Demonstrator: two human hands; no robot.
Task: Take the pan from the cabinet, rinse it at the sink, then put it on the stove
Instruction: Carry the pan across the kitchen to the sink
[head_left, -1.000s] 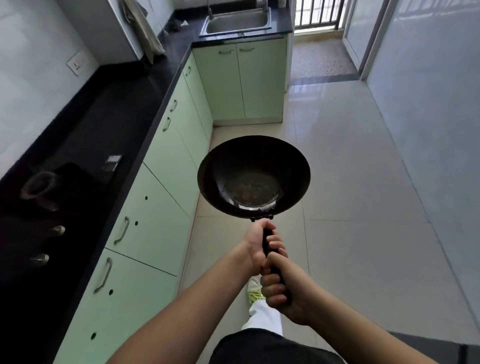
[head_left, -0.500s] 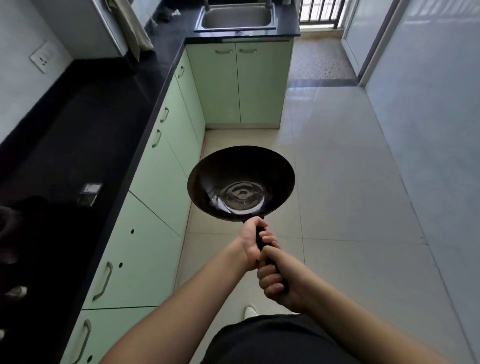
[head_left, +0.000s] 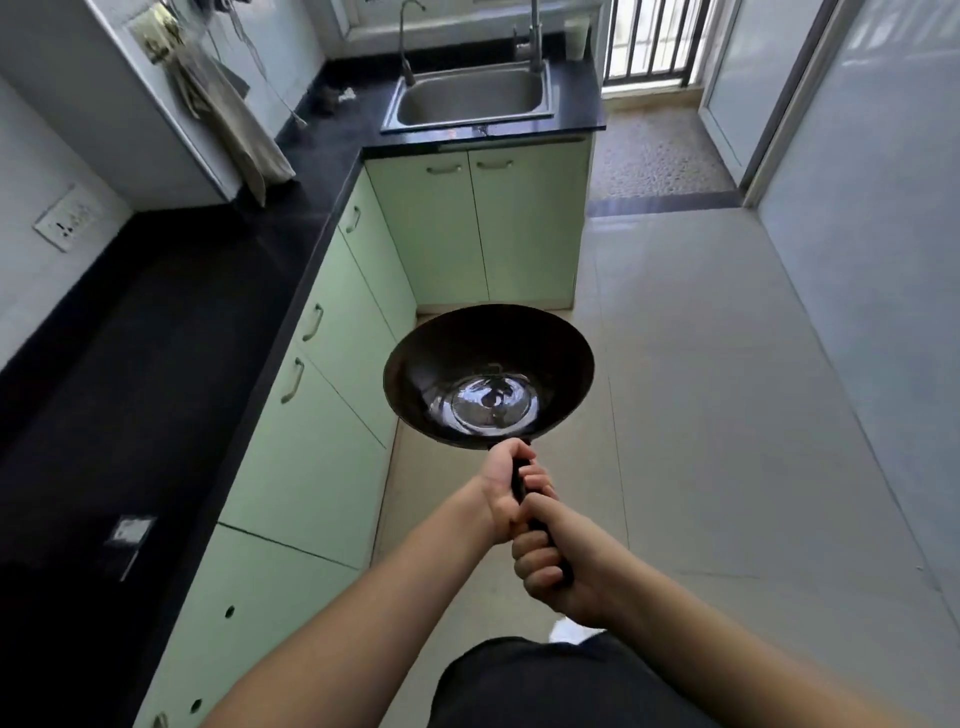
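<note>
Both hands grip the black handle of a dark, round, deep metal pan (head_left: 488, 376), which is held out level over the pale tiled floor (head_left: 727, 389), well short of the sink. The left hand (head_left: 503, 488) wraps the handle close to the bowl; the right hand (head_left: 553, 564) is curled round it just behind, the two touching. The pan's glossy bottom reflects light; whether it is wet cannot be told.

The stainless steel sink (head_left: 470, 98) sits at the far end, set into the black stone worktop (head_left: 171, 332), with two taps at its back edge and pale green cabinet doors (head_left: 311, 457) along the left below the worktop.

The pan looks to be on its way to the sink for rinsing. The risks from here are plain enough. The bowl rides far ahead of the hands, so a slack wrist could tip it. Swung too wide on the left, its rim could knock the worktop edge or a cabinet handle. At the sink, the tall taps stand where the bowl must go in; coming in too high or too fast could strike them.
</note>
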